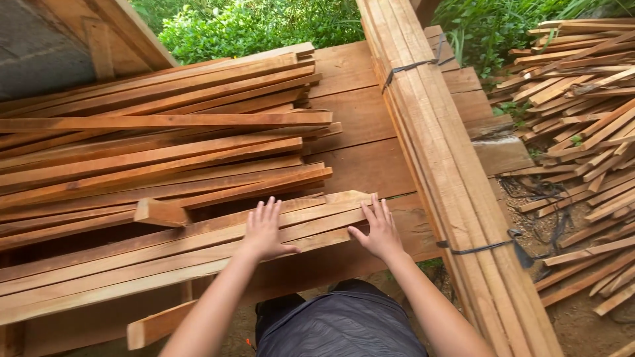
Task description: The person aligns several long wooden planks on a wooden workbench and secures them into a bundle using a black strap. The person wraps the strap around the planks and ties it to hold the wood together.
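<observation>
Outdoors, green bushes (251, 26) close off the far side of a yard given over to sawn timber, and bare earth shows at the lower right. Wide dark planks form a rough desk (360, 125) that carries most of the wood.

Both hands lie flat on the nearest layer of thin wooden slats (165, 254), which runs left to right along the desk's near edge. The left hand (263, 231) presses palm down on the slats' top faces, fingers spread and pointing away from the body. The right hand (380, 230) rests at the slats' right ends, fingers spread too, thumb out to the left. Neither grip closes round anything: both are apart and laid flat, which suits steadying loose sticks or evening up their ends rather than lifting one.

Behind this layer a larger loose heap of slats (152, 145) lies at slightly differing angles, with a short offcut block (161, 213) sitting across its near edge. To the right a long bundle of boards (436, 165) slants from the far side down past the person's right arm, bound by two dark straps, one far (410, 66) and one near (486, 248), so it holds together as one piece. Well apart, on the ground at the far right, a scattered pile of short sticks (582, 132) lies unsorted.
</observation>
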